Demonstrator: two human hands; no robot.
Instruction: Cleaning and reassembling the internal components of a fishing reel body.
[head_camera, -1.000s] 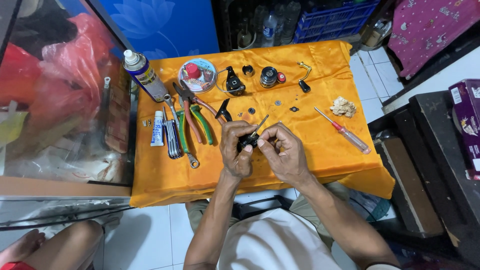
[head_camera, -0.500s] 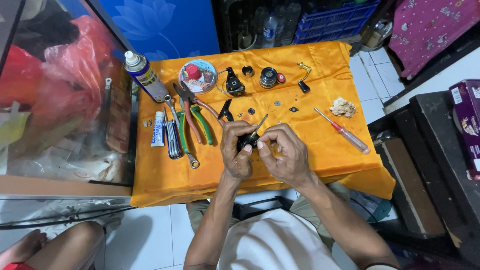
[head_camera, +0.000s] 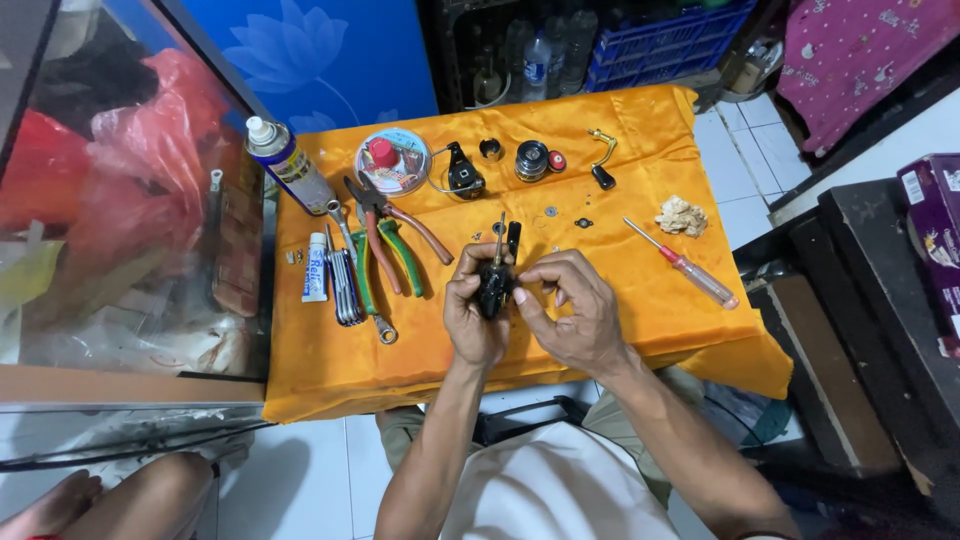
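Observation:
My left hand (head_camera: 472, 318) grips a small black fishing-reel body (head_camera: 494, 288) with a thin metal shaft sticking up from it. My right hand (head_camera: 572, 308) pinches the same black part from the right side with thumb and fingertips. Both hands hover over the middle of a table draped in orange cloth (head_camera: 640, 330). Just behind the hands lie small loose washers and screws (head_camera: 566, 217). Other reel parts sit further back: a black frame with a wire bail (head_camera: 462, 174), a round spool (head_camera: 531, 159) and a brass crank handle (head_camera: 600, 156).
Left of the hands lie pliers (head_camera: 392, 240), a hex-key set (head_camera: 344, 282), a wrench, a small white tube (head_camera: 315, 267) and a spray can (head_camera: 290, 166). A round tin (head_camera: 392, 160) stands behind. A red-handled screwdriver (head_camera: 684, 265) and a crumpled wad (head_camera: 682, 216) lie to the right. Another person's knee (head_camera: 150, 498) shows lower left.
The black reel part has turned more upright in my hands, so its shaft now points away from me. My right fingers have shifted on it.

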